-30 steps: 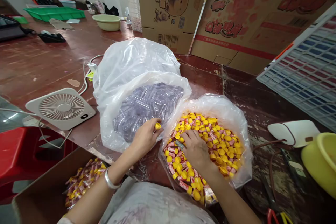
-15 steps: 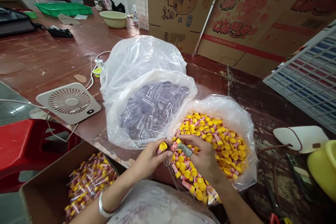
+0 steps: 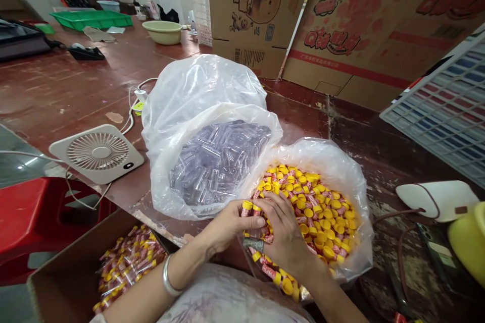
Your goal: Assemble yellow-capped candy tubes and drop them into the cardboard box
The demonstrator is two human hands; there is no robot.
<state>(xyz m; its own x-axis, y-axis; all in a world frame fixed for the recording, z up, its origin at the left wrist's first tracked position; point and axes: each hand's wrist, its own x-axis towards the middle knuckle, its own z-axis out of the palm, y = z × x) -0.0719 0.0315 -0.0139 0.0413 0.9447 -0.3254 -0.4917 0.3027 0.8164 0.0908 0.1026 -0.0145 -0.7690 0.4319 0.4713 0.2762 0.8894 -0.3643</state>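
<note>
My left hand (image 3: 231, 224) is closed around a small tube with a yellow cap (image 3: 247, 205) and pink-red printing inside, held upright. A second yellow-capped piece (image 3: 256, 208) stands right beside it, under the fingertips of my right hand (image 3: 286, 234). That hand is closed too, its fingers bent against the piece; grey tape (image 3: 253, 244) wraps its thumb. Both hands meet over the near left edge of a clear plastic bag (image 3: 358, 181) full of yellow caps with pink-red printed rolls (image 3: 322, 212). Behind them lies a larger bag (image 3: 161, 181) of clear empty tubes (image 3: 215, 161).
A cardboard box (image 3: 56, 267) at lower left holds filled, capped tubes (image 3: 132, 262). Left of the bags are a white fan (image 3: 100, 152) and a red stool (image 3: 34, 212). A white crate (image 3: 443, 101), a phone (image 3: 435, 247) and a yellow container (image 3: 470, 237) stand right.
My right hand has moved left and closed in on my left hand. Its yellow-capped piece now stands upright beside the one in my left hand, which has also tipped more upright.
</note>
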